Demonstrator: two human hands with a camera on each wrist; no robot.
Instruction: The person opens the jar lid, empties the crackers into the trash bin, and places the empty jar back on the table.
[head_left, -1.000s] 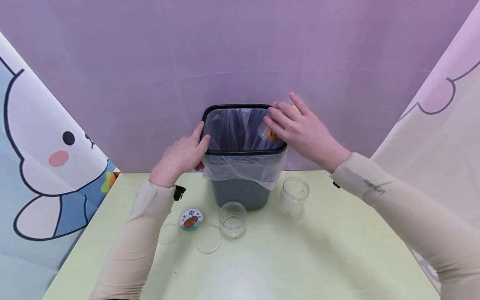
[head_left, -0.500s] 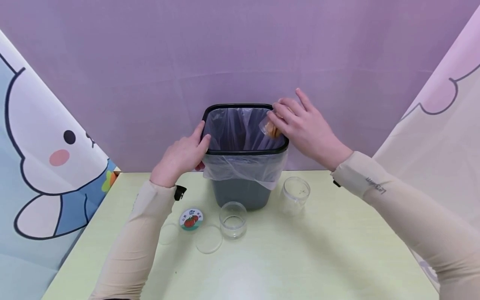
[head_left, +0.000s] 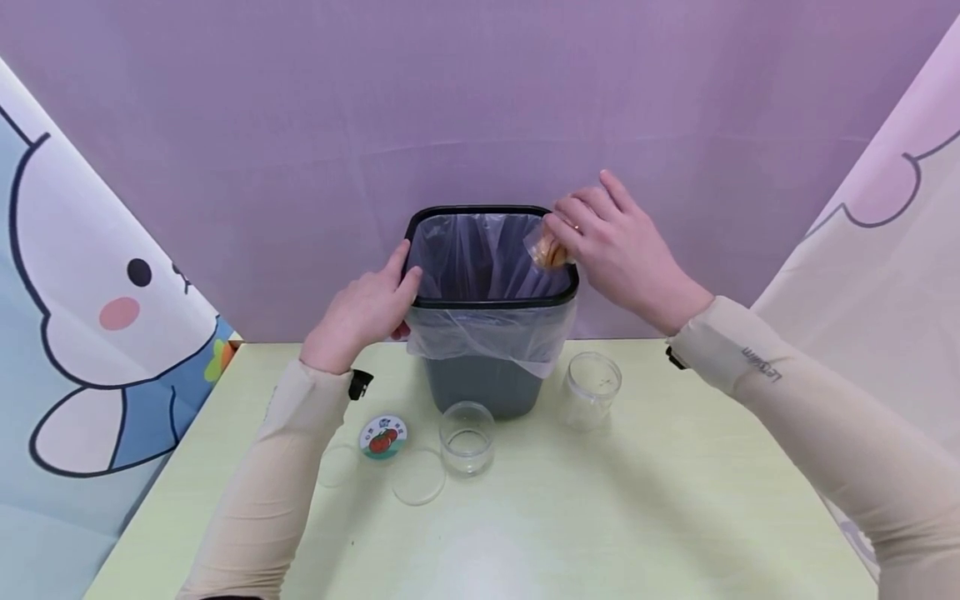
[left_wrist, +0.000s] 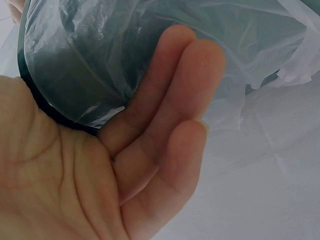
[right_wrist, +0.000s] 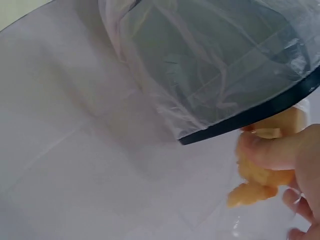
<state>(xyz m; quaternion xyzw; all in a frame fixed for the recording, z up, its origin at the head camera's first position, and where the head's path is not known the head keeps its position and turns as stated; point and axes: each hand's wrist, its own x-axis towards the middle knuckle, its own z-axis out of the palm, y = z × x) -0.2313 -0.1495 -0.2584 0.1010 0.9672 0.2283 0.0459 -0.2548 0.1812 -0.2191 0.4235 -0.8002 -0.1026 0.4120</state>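
Note:
In the head view a grey trash bin (head_left: 480, 379) with a black rim and a clear plastic liner (head_left: 483, 250) stands at the back. My left hand (head_left: 362, 312) holds its left rim, thumb over the edge. The left wrist view shows that hand's other fingers (left_wrist: 170, 100) bent beside the liner, outside the bin. At the right rim my right hand (head_left: 618, 246) grips a clear plastic jar (head_left: 534, 246), tilted with its end over the bin. Orange-tan pieces (right_wrist: 262, 170) show through the jar's wall in the right wrist view, below the thumb; the hand hides part of them.
On the pale yellow table (head_left: 570, 525) stand a clear jar (head_left: 467, 438) before the bin and another clear jar (head_left: 592, 387) to its right. A round lid with a tomato picture (head_left: 383, 437) and two clear discs, one a larger disc (head_left: 418, 477), lie at left. A purple curtain (head_left: 480, 100) hangs behind.
My right hand has shifted slightly up and right with the jar, and the orange-tan pieces show more at its end. The left hand has stayed on the rim.

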